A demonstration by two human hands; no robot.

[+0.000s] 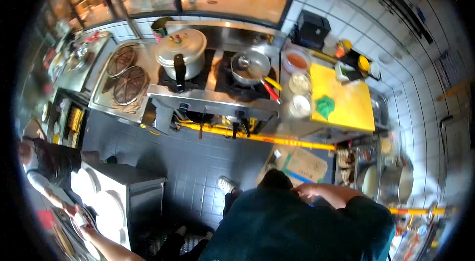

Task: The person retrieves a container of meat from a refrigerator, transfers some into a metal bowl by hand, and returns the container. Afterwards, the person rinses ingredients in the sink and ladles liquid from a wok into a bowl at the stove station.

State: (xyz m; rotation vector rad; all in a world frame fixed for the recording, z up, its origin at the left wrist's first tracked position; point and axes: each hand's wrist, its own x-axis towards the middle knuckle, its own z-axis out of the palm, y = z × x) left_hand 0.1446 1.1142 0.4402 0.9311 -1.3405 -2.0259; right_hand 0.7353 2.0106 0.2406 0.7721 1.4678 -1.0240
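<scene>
My left hand (88,232) reaches out at the lower left, over a plate on the counter beside the white plates (110,210). Its fingers close around a small white thing (80,219) that I cannot make out. A co-worker's hand (71,209) is right by it, at the same thing. My right hand is not in view. At the bottom centre, a person in a dark green shirt (297,226) bends forward, one hand (308,191) near their head.
Across the floor stands a stove with a lidded pot (190,58) and a pan (250,66). Two dark round racks (129,85) lie on the left counter. A green cloth (325,106) lies on the yellow board (349,100). Cardboard (303,163) lies beyond the bending person.
</scene>
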